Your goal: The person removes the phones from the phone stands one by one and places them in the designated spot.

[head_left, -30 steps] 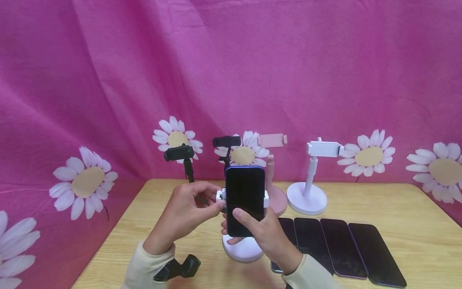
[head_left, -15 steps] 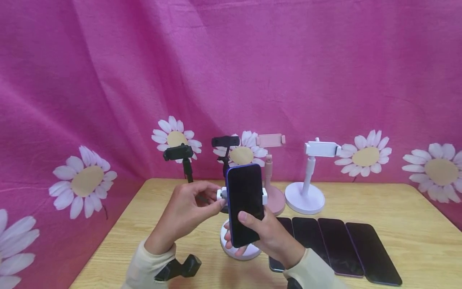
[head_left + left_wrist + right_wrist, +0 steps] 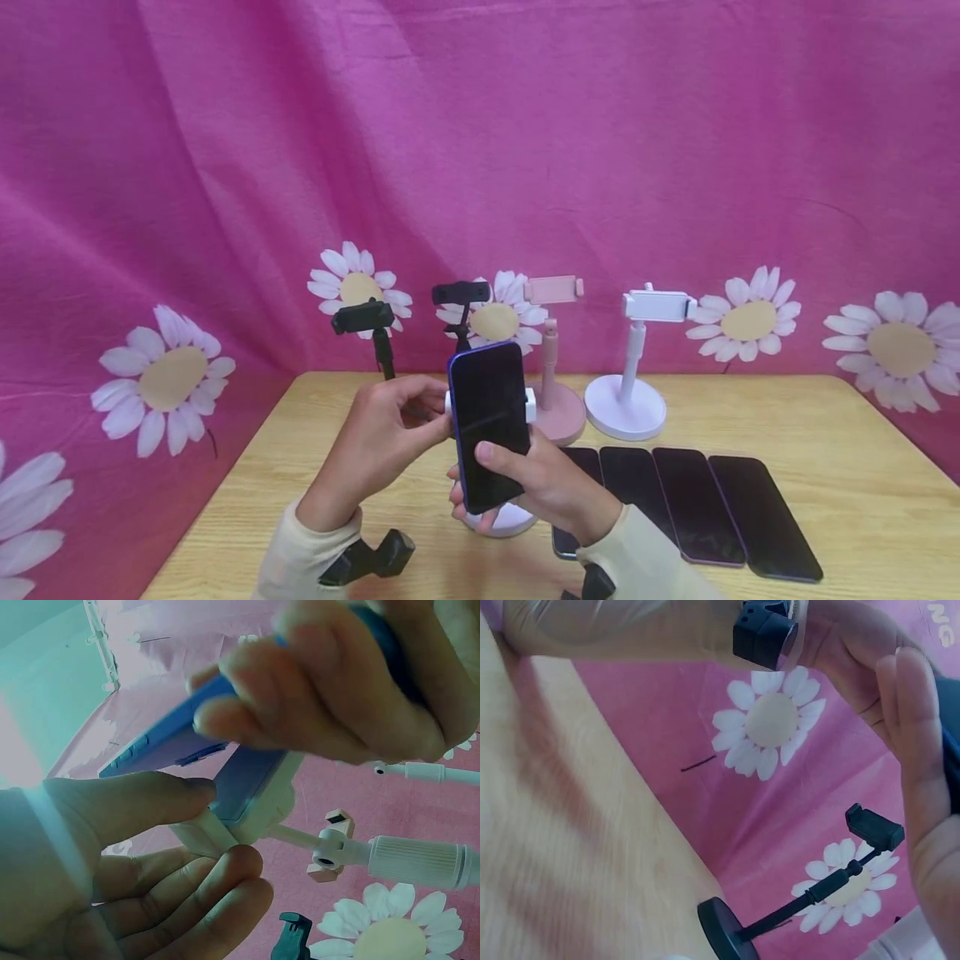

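Observation:
My right hand (image 3: 558,487) holds a dark-screened phone (image 3: 491,417) with a blue edge, thumb on the lower screen and fingers behind. Behind the phone is the clamp (image 3: 530,405) of a white phone stand, whose round base (image 3: 513,521) shows below. With thumb and fingertips my left hand (image 3: 386,433) pinches the clamp's left end. In the left wrist view the phone (image 3: 161,739) slants away from the clamp's backplate (image 3: 251,784), its blue side close to my left thumb. The stand's white pole (image 3: 416,862) runs off to the right. The right wrist view catches only the phone's edge (image 3: 951,750).
At the back stand two black phone stands (image 3: 363,317) (image 3: 461,293), a pink one (image 3: 552,290) and a white one (image 3: 658,306). Several phones (image 3: 697,504) lie side by side at the right of the wooden table (image 3: 862,467). A pink daisy curtain (image 3: 525,167) hangs behind.
The phone has tilted and shifted left across the clamp, now covering more of its left end. My right hand moved with it; my left hand keeps its pinch. The head view has swung slightly right.

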Action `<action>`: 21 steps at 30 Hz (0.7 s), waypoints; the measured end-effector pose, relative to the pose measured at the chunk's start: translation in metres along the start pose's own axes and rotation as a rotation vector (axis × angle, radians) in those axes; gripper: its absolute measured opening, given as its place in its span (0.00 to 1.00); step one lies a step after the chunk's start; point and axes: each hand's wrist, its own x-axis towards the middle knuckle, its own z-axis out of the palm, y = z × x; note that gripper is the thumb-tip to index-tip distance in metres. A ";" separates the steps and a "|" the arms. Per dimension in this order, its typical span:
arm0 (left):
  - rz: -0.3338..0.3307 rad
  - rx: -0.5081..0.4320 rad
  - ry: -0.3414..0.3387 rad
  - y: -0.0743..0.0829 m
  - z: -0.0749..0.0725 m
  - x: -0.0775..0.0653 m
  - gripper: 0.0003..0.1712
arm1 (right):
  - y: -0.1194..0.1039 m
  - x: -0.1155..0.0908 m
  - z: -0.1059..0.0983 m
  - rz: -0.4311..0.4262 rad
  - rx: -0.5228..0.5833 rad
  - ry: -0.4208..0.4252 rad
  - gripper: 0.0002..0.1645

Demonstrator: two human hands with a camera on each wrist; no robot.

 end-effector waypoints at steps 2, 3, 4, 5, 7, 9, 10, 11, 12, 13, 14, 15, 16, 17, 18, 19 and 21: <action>0.016 -0.009 -0.006 -0.001 -0.001 0.000 0.15 | 0.000 0.002 0.001 0.011 -0.046 0.035 0.20; 0.025 -0.010 -0.007 -0.001 -0.001 0.000 0.15 | 0.000 0.003 0.002 0.023 -0.065 0.050 0.21; 0.032 -0.011 -0.006 -0.001 -0.001 0.000 0.14 | -0.001 0.003 0.003 0.041 -0.084 0.065 0.21; 0.038 -0.008 -0.004 -0.001 -0.001 0.000 0.14 | -0.002 0.003 0.004 0.053 -0.099 0.076 0.22; 0.042 -0.006 -0.005 -0.001 -0.001 0.000 0.13 | -0.004 0.001 0.006 0.079 -0.130 0.085 0.23; 0.031 -0.002 -0.003 -0.001 0.000 0.001 0.13 | -0.009 -0.004 0.008 0.090 -0.176 0.107 0.25; 0.022 -0.004 -0.004 -0.001 0.001 0.002 0.13 | -0.013 -0.008 0.008 0.096 -0.204 0.126 0.26; 0.012 -0.013 -0.009 -0.002 0.001 0.003 0.14 | -0.017 -0.014 0.008 0.102 -0.239 0.151 0.27; -0.001 -0.025 -0.017 -0.002 0.002 0.003 0.14 | -0.022 -0.020 0.007 0.114 -0.274 0.185 0.28; -0.015 -0.034 -0.021 -0.002 0.003 0.004 0.15 | -0.027 -0.029 0.005 0.123 -0.309 0.222 0.30; -0.026 -0.045 -0.025 -0.002 0.004 0.004 0.16 | -0.033 -0.038 0.002 0.136 -0.348 0.268 0.31; -0.033 -0.056 -0.028 -0.002 0.005 0.004 0.17 | -0.039 -0.050 -0.002 0.147 -0.409 0.312 0.31; -0.041 -0.064 -0.030 -0.002 0.006 0.004 0.17 | -0.044 -0.062 -0.007 0.168 -0.442 0.353 0.32; -0.048 -0.067 -0.032 -0.003 0.006 0.004 0.18 | -0.050 -0.075 -0.013 0.184 -0.485 0.400 0.32; -0.053 -0.064 -0.030 -0.003 0.006 0.004 0.18 | -0.055 -0.089 -0.019 0.203 -0.525 0.452 0.31; -0.053 -0.060 -0.027 -0.004 0.006 0.004 0.19 | -0.059 -0.104 -0.025 0.225 -0.558 0.503 0.30; -0.048 -0.049 -0.023 -0.006 0.006 0.005 0.20 | -0.067 -0.135 -0.040 0.270 -0.602 0.601 0.29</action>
